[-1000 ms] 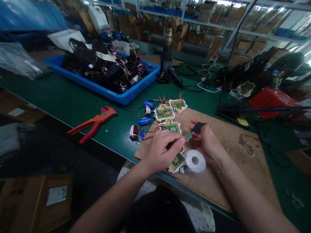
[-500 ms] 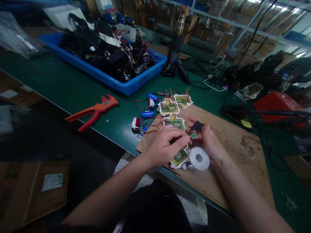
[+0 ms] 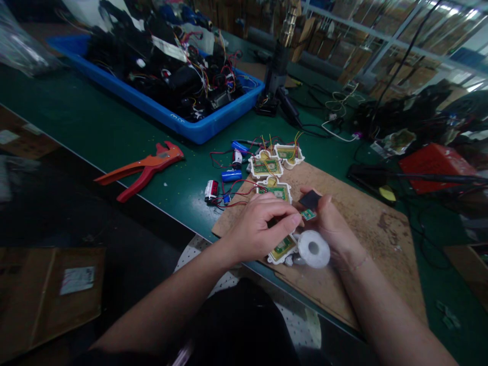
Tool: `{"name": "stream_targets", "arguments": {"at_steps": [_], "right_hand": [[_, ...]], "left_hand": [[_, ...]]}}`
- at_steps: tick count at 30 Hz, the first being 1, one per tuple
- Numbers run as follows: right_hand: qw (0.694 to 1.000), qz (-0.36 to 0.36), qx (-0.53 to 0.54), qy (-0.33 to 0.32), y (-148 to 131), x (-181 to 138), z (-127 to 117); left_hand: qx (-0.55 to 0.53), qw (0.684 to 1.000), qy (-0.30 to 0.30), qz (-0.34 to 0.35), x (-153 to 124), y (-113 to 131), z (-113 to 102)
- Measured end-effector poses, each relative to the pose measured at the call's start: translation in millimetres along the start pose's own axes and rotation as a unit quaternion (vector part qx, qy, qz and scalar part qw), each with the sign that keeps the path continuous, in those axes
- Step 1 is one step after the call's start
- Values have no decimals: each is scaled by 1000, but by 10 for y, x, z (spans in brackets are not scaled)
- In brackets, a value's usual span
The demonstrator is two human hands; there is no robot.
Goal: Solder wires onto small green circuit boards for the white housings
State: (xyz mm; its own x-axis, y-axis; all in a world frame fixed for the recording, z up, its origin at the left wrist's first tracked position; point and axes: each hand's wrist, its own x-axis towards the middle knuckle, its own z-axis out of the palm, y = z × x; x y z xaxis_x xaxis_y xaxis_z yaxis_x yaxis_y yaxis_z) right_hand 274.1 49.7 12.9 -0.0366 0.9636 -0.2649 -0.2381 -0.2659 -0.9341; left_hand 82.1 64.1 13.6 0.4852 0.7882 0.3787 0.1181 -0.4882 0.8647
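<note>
Between thumb and fingertips, my left hand (image 3: 263, 226) pinches the edge of a small green circuit board (image 3: 308, 214). My right hand (image 3: 333, 221) is closed around a flat dark grey piece (image 3: 310, 200), whose kind I cannot make out; its fingers lie behind the board. Just below it stands a white spool (image 3: 313, 249). Under my left hand lies a white housing with a green board inside (image 3: 282, 249), partly covered. Similar housings, one of them here (image 3: 266, 166), sit beyond my hands with yellow wires sticking up.
Wired batteries (image 3: 231, 176) lie left of the brown board (image 3: 373, 229). Red-orange cutters (image 3: 147, 168) rest on the green table (image 3: 198, 198). A blue tray (image 3: 198, 133) full of black parts and wires stands behind. A hot-air tool (image 3: 287, 107) and cables lie at the back.
The view has shifted slightly. Both hands keep nearly the same pose; the small circuit board sits a little further right and shows slightly more of its face.
</note>
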Motion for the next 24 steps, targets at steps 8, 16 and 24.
{"name": "stream_targets", "arguments": {"at_steps": [8, 16, 24], "right_hand": [[922, -216, -305, 104, -170, -16, -114], [848, -245, -464, 76, -187, -60, -219], [776, -344, -525, 62, -186, -71, -225]], "left_hand": [[-18, 1000, 14, -17, -28, -24, 8], [-9, 999, 39, -6, -18, -29, 39], [47, 997, 57, 10, -20, -32, 81]]}}
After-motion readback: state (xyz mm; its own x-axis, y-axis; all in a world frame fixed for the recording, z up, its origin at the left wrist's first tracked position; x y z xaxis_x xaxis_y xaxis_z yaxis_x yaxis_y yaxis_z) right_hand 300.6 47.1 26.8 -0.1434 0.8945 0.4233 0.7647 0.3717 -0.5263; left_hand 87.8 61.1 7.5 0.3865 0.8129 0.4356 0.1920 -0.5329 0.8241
